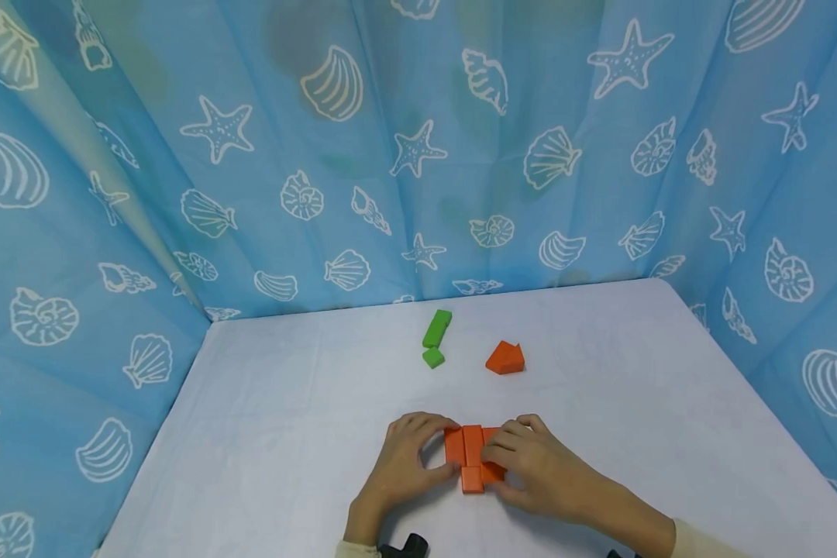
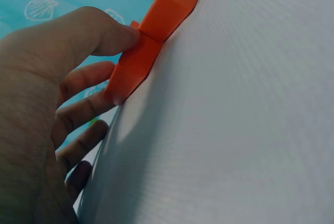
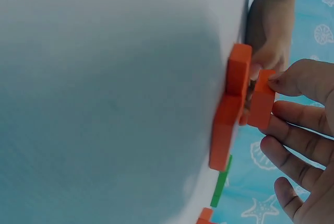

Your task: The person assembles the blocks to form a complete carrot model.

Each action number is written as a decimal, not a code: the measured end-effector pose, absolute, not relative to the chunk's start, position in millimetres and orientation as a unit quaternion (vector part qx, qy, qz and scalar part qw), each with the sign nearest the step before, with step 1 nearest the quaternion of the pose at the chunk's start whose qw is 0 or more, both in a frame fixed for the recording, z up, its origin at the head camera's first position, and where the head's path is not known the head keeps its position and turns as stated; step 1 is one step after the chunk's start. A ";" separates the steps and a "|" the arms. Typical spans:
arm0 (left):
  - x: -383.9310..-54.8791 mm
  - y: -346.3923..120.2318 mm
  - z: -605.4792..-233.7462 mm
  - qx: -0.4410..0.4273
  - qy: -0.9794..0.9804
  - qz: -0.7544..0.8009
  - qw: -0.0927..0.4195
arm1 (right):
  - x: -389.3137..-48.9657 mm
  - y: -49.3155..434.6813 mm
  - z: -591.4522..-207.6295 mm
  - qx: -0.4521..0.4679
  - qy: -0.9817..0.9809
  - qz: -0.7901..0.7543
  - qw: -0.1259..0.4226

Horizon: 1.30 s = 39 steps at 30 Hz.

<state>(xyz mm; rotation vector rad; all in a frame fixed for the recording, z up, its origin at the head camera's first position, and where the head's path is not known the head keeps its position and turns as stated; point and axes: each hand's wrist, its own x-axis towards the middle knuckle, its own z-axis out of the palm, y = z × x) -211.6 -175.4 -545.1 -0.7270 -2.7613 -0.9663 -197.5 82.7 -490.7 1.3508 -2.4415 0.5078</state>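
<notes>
Several orange blocks sit close together on the white table between the two hands. My left hand (image 1: pixel 408 457) holds the left orange block (image 1: pixel 454 447) by its ends, between thumb and fingers. Beside it lies a long middle block (image 1: pixel 472 444), with a small orange block (image 1: pixel 472 480) at its near end. My right hand (image 1: pixel 540 469) pinches another orange block (image 3: pixel 262 101) between thumb and fingertips. In the right wrist view that block is raised over the orange blocks (image 3: pixel 225 130) on the table. The right hand partly hides the right side of the group in the head view.
Farther back on the table (image 1: pixel 286 434) lie a long green block (image 1: pixel 437 328) and a small green block (image 1: pixel 433 357). Orange pieces (image 1: pixel 505 359) lie to their right. A blue curtain (image 1: pixel 363 155) with white shells borders the back and sides.
</notes>
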 end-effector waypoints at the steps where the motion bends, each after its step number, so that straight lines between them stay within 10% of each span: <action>1: -211.2 -175.2 -545.2 -0.241 -0.914 -0.320 0.063 | -196.2 82.5 -493.0 0.476 -0.847 0.174 0.160; 39: -211.6 -175.8 -544.8 -0.226 -0.923 -0.308 0.045 | -203.3 84.7 -494.4 0.449 -0.860 0.195 0.143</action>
